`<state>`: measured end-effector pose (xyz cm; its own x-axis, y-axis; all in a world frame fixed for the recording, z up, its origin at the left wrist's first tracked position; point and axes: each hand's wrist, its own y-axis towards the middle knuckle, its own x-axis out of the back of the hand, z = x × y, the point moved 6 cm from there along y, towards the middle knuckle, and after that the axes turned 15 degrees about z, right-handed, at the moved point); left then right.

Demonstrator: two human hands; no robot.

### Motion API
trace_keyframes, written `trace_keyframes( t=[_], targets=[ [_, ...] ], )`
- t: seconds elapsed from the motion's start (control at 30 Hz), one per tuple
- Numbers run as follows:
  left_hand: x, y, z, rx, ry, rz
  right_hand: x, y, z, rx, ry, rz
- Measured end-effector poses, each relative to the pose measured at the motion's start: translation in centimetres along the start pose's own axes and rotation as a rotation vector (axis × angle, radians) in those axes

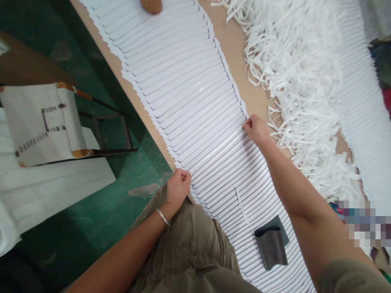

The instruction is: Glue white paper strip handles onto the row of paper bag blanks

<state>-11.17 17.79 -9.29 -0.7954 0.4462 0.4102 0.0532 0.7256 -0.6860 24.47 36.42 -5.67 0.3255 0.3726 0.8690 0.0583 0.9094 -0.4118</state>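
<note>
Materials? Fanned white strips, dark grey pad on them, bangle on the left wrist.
The fanned white strips look like coated paper or thin plastic film: smooth, with a glossy highlight along the curve; the look leaves which open. The dark grey pad looks like matte fabric or felt, with a fine surface and no shine. The bangle looks like polished silver-coloured metal, with a bright sheen.

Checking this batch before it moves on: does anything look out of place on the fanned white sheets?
Yes. A loose white strip lies on the fanned white sheets, below the right hand, running across their curved edges instead of along them. A piece of dark grey folded fabric also rests on the sheets.
</note>
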Motion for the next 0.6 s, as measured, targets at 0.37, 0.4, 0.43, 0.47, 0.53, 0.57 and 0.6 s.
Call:
trace_keyframes(
  t=[0.37,0.4,0.43,0.47,0.53,0.57,0.6],
  targets=[
    [0.6,-1.8,-0.8,-0.114,-0.089,0.075,3.5,-0.8,-11.3,-0.267,0.013,-0.248],
    [0.4,-1.9,-1.0,-0.122,-0.106,0.083,3.3,-0.8,-11.9,-0.254,0.036,-0.253],
    [0.2,-1.9,-1.3,-0.131,-0.122,0.094,3.3,-0.9,-12.3,-0.237,0.052,-0.269],
    [0.0,-1.9,-1.6,-0.139,-0.137,0.109,3.3,-1.0,-12.4,-0.215,0.057,-0.29],
    [-0.4,-1.9,-2.3,-0.151,-0.165,0.142,3.4,-1.5,-12.5,-0.164,0.045,-0.323],
    [-0.7,-1.9,-2.7,-0.156,-0.177,0.164,3.4,-1.6,-12.4,-0.14,0.033,-0.326],
    [-0.9,-1.9,-3.0,-0.161,-0.187,0.186,3.5,-1.7,-12.2,-0.125,0.02,-0.325]
  ],
)
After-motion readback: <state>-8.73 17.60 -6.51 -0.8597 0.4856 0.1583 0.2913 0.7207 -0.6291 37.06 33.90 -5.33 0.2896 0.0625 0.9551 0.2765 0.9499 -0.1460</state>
